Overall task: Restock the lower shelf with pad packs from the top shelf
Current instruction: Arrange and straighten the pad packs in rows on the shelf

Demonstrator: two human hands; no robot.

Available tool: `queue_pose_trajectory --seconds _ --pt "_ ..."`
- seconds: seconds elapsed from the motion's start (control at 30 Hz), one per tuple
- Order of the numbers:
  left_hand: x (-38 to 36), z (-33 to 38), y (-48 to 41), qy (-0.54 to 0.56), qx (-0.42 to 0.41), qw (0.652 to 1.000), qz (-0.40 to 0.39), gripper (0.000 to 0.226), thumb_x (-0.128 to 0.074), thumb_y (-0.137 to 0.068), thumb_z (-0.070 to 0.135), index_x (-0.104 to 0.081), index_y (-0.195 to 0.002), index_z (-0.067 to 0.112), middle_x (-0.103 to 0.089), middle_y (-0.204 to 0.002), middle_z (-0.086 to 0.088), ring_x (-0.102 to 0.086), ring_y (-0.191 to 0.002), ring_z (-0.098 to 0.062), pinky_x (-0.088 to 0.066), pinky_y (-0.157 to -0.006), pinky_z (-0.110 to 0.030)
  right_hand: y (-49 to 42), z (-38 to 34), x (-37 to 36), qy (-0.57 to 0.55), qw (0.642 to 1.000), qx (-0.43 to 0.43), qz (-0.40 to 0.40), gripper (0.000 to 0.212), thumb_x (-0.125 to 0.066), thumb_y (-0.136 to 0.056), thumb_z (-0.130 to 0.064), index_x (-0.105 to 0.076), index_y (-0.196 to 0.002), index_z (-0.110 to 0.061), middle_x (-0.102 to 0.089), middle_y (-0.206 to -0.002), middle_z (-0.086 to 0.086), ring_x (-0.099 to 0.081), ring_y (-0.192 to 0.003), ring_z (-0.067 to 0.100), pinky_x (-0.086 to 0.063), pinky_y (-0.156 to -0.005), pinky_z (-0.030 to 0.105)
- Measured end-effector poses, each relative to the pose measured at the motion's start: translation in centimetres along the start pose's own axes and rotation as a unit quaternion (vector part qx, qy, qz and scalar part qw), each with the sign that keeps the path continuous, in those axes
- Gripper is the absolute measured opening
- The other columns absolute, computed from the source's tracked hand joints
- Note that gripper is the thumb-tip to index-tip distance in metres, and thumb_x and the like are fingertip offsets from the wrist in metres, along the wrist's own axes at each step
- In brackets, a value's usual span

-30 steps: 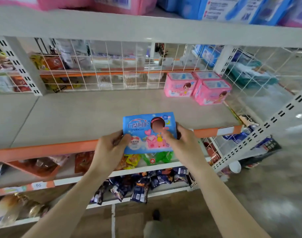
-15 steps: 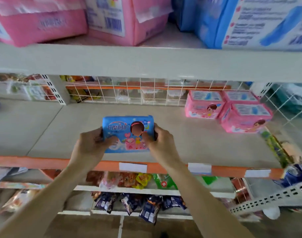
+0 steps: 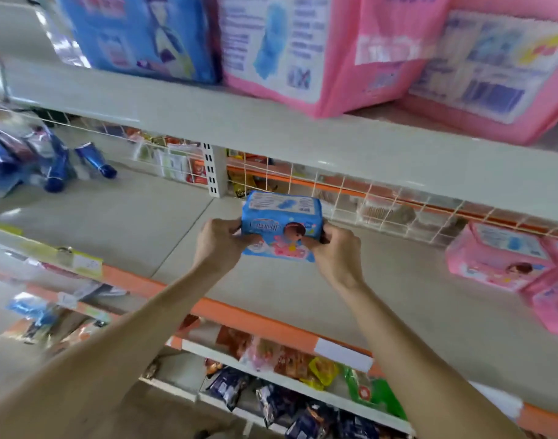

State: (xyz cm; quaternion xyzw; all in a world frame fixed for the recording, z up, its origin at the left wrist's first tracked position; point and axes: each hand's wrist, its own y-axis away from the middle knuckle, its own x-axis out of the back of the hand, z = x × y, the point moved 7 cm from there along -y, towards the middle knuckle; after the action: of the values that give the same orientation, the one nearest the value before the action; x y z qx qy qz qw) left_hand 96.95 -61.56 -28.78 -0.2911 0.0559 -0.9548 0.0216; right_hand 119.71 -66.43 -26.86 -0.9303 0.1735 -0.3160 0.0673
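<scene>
Blue pad pack gripped at both ends: left hand curled round left end, right hand round right end. Pack upright over lower shelf, toward back edge (contact with shelf unclear). Pink pad packs near shelf's right edge.

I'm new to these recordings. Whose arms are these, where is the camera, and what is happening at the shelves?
There is no machine here. A person wears one camera on the head, so you look forward and down along their own arms. The left hand and right hand hold a small blue pack by its ends, over the lower shelf. Whether it touches the shelf is unclear. Pink packs sit on that shelf to the right. Big bundles stand on the top shelf above. Snack bags lie on the shelves below.
</scene>
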Motion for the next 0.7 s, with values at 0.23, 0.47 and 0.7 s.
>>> queue_pose_trajectory --seconds 0.23,0.47,0.7 --pt "3.1 -5.3 -6.4 -0.020 0.002 1.000 -0.015 0.029 -0.079 -0.082 0.029 -0.078 -0.109 0.019 -0.069 -0.072 -0.010 -0.056 -0.060 -0.016 -0.033 -0.045 -0.024 -3.7 -2.7 -7.6 0.048 0.999 0.009 0.007 0.028 -0.083 -0.078 -0.025 -0.077 -0.094 -0.003 -0.075 -0.084 0.015 -0.057 -0.061 0.016 -0.036 -0.051 0.013" --pt "4.2 -8.4 -11.2 -0.008 -0.038 0.999 -0.027 0.029 -0.076 -0.084 0.023 -0.077 -0.112 0.017 -0.075 -0.085 -0.010 -0.069 -0.080 -0.026 -0.046 -0.062 -0.031 -5.8 -3.4 -11.7 0.076 0.997 -0.022 0.021 0.017 -0.077 -0.085 -0.016 -0.073 -0.085 0.001 -0.059 -0.064 0.007 -0.043 -0.055 0.010 -0.035 -0.049 0.015" --pt "3.6 -10.1 -15.1 -0.027 -0.056 0.997 -0.047 0.025 -0.076 -0.085 0.024 -0.078 -0.104 0.008 -0.074 -0.081 -0.011 -0.066 -0.072 -0.026 -0.052 -0.061 -0.032 -8.5 -3.6 -14.3 0.095 0.994 -0.040 0.026 0.014 -0.072 -0.089 -0.013 -0.074 -0.092 0.001 -0.062 -0.075 0.002 -0.051 -0.068 0.015 -0.034 -0.049 0.021"
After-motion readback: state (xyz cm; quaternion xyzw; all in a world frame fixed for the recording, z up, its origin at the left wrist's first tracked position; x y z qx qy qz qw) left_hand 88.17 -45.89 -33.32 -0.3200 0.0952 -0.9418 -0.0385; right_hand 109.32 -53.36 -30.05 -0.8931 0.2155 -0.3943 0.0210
